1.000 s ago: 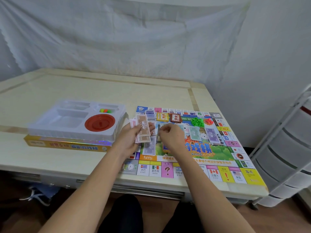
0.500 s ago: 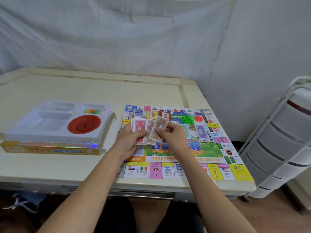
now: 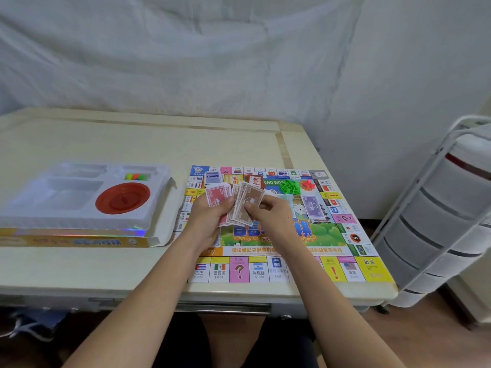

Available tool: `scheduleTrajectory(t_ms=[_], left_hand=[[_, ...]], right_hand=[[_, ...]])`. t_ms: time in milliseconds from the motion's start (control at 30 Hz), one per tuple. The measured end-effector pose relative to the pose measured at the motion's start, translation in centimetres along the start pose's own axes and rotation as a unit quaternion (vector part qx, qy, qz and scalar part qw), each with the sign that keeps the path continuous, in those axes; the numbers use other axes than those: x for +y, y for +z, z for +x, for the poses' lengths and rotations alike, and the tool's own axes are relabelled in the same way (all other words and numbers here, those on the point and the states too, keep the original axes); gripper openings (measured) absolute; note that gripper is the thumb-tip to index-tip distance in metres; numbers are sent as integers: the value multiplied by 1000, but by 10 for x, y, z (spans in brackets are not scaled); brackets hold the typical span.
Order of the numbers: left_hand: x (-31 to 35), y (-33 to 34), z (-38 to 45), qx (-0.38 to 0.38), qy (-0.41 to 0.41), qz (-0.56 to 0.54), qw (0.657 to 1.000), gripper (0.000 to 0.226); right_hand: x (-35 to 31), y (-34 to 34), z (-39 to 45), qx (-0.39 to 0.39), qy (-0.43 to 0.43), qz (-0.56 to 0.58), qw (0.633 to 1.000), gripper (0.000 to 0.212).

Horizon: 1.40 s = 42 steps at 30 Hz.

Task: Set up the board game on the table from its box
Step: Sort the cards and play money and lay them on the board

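Observation:
The colourful game board [image 3: 353, 269] lies flat on the right part of the table. Above its left half my left hand [image 3: 207, 221] grips a fanned stack of paper money [image 3: 220, 199], red notes on the left. My right hand [image 3: 271, 216] pinches the brown notes [image 3: 247, 205] at the right side of that fan. On the board lie a purple note [image 3: 313, 207], a blue card pile [image 3: 212, 177], a yellow pile [image 3: 235, 179], a red-brown pile [image 3: 255, 181], green houses [image 3: 291, 186] and red pieces [image 3: 307, 185].
The yellow game box [image 3: 79, 241] sits left of the board, with a white plastic insert tray [image 3: 66, 197] on it holding a red round dish [image 3: 122, 197] and small coloured pawns [image 3: 136, 177]. A white drawer cart [image 3: 446, 221] stands right of the table [image 3: 132, 144].
Both hands have lifted the notes up off the board and fanned them wider. My view has shifted, so the box and board sit further left and lower.

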<state>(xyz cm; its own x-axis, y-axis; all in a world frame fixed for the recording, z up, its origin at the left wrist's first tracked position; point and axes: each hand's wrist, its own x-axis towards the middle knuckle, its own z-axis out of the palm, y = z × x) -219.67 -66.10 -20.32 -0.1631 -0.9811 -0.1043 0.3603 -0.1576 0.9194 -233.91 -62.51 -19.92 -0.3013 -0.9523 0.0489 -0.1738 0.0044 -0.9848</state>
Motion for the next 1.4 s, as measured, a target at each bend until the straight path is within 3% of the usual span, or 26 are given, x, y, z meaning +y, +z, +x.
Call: scheduleTrajectory(t_ms=[167, 267, 400, 567, 833, 967, 1067, 1233, 1400], left_hand=[[0, 4, -3, 0, 20, 42, 999, 16], [-1, 8, -4, 39, 65, 88, 993, 14], [-5, 12, -5, 97, 122, 176, 972, 17], [-12, 15, -8, 90, 136, 248, 955, 13], [-13, 18, -16, 79, 126, 276, 950, 12], [2, 15, -16, 47, 125, 254, 958, 11], [12, 8, -15, 26, 142, 290, 946, 11], [10, 0, -10, 74, 130, 305, 940, 17], [4, -9, -5, 103, 100, 319, 937, 12]], right_hand=[[-2, -5, -4, -20, 5, 17, 1000, 9], [-3, -10, -8, 4, -18, -12, 1000, 7], [-6, -16, -15, 39, -82, -126, 988, 4], [-1, -14, -22, 20, -118, -218, 969, 6], [6, -10, -24, 34, -94, -218, 971, 13], [-4, -13, -18, 35, -72, -195, 977, 13], [-12, -14, -17, 17, -49, -175, 983, 8], [-14, -7, -19, 12, -7, -100, 995, 6], [-9, -3, -14, 18, 23, -144, 989, 13]])
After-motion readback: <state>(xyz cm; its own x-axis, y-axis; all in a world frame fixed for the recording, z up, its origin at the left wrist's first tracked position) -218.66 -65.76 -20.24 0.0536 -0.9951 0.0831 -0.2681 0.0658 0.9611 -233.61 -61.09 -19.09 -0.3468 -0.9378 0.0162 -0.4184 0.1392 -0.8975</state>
